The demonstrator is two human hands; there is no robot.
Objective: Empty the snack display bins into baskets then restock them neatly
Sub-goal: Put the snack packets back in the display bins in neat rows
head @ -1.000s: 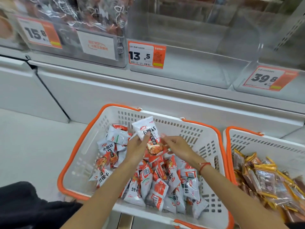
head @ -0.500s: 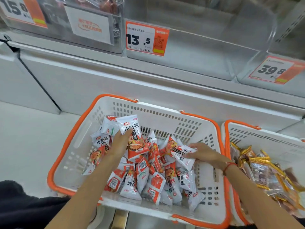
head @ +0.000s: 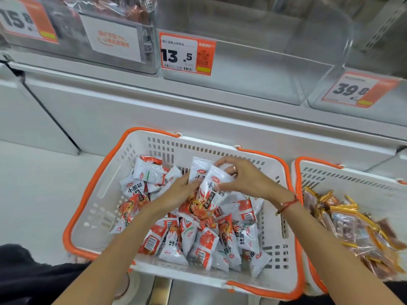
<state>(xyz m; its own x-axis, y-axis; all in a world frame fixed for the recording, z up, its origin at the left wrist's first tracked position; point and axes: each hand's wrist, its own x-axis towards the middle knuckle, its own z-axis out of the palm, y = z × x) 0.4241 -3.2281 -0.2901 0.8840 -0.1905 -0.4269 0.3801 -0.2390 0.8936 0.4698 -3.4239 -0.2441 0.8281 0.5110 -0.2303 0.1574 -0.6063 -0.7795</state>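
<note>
A white basket with orange rim (head: 94, 194) sits below the shelf and holds several white-and-red snack packets (head: 204, 243). Above the pile, my left hand (head: 178, 192) and my right hand (head: 244, 179) meet around a small stack of these packets (head: 209, 190). Both hands grip the stack, left from the side, right from the top. Directly above, the clear display bin with the 13.5 price tag (head: 253, 69) stands empty.
A second orange-rimmed basket (head: 330, 179) at the right holds gold-edged snack packs (head: 352, 225). A bin tagged 39.8 (head: 356, 91) is at the upper right, and a filled bin tagged 15.8 (head: 66, 29) at the upper left. Pale floor lies to the left.
My right hand lifted a packet from the pile's right side and brought it up and left onto the packet in my left hand. Both hands now hold the stack together.
</note>
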